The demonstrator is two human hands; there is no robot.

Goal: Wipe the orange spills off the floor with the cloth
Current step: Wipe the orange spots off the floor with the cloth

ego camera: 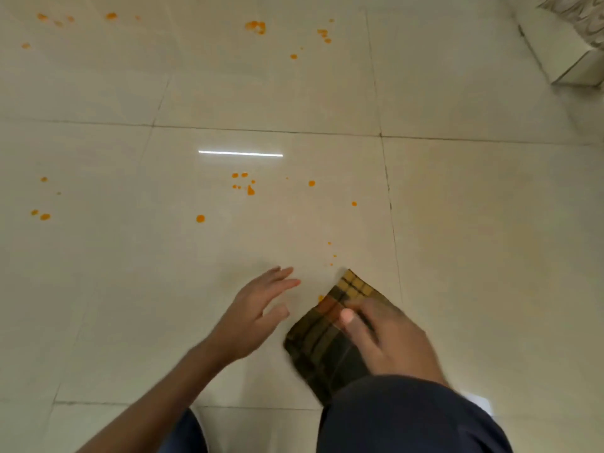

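Note:
A folded brown and yellow checked cloth (322, 341) lies flat on the cream tiled floor (130, 289). My right hand (389, 338) presses down on top of it, fingers spread over the fabric. My left hand (258, 312) hovers just left of the cloth with its fingers apart, holding nothing. Orange spills dot the floor: a cluster (245, 184) ahead of my hands, a single drop (200, 218), small specks (331, 255) just beyond the cloth, one spot (320, 298) at the cloth's left edge, and more patches (256, 26) far ahead.
More orange drops lie at the left (42, 215) and far left back (42, 17). A white box-like base (568, 50) stands at the back right. My dark trouser knees (408, 420) fill the bottom edge.

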